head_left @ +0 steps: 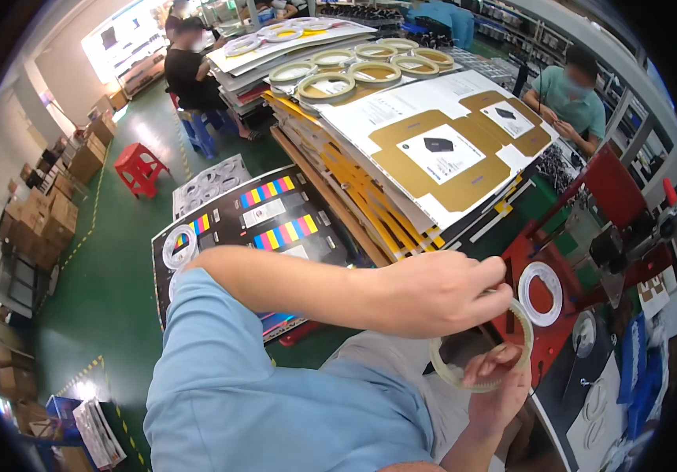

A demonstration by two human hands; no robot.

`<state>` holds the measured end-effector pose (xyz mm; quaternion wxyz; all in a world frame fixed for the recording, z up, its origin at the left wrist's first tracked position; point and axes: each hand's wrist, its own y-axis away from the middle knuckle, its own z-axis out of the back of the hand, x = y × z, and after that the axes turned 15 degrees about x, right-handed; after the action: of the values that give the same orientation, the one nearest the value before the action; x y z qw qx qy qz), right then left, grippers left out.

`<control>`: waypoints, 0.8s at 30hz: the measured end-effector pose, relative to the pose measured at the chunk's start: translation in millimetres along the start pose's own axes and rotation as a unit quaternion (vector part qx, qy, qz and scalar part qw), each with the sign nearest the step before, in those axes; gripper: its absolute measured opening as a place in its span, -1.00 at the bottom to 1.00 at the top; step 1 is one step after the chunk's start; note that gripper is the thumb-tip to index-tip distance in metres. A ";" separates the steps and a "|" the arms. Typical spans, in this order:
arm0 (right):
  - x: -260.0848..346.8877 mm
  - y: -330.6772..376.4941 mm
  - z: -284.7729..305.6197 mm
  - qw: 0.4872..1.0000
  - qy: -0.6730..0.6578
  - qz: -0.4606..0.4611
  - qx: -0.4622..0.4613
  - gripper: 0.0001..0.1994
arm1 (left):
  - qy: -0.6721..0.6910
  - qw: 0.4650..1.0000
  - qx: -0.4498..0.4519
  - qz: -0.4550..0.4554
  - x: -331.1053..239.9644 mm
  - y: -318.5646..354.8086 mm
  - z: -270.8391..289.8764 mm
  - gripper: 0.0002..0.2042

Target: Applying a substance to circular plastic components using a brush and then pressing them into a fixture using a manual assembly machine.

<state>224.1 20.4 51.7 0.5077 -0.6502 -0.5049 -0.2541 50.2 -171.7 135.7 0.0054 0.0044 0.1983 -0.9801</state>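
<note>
My left hand [441, 295] reaches across from the left, its fingers pinched at the upper rim of a roll of clear tape [464, 380]. From below, my right hand [496, 389] holds the same roll, with fingers inside and under its ring. The roll hangs in front of my lap, just left of a red tape dispenser stand [547, 334] that carries a white tape ring [541, 293].
A tall stack of flat printed cartons [441, 149] fills the bench ahead, with several tape rolls [354, 71] on further stacks. Black sheets with colour bars [275, 224] lie at left. A red stool [140, 167], cardboard boxes [47, 220] and seated co-workers [571, 98] surround the green floor.
</note>
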 end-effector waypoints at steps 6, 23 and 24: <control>2.2 15.2 0.1 0.989 0.012 -0.038 -0.144 -0.57 | 0.427 0.895 0.023 0.125 -28.0 28.1 -43.5 -0.61; 9.0 65.1 15.6 0.919 0.276 0.014 -0.281 -0.75 | 0.556 0.806 -0.031 0.201 -82.3 32.3 -162.1 -0.81; 6.7 67.4 16.5 0.919 0.263 -0.006 -0.292 -0.78 | 0.559 0.803 -0.008 0.206 -79.3 38.6 -168.4 -0.77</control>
<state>285.2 39.9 24.2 0.4080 -0.6767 -0.2602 -0.5549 131.0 -141.1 -33.6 0.0959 0.5922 0.1696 -0.7819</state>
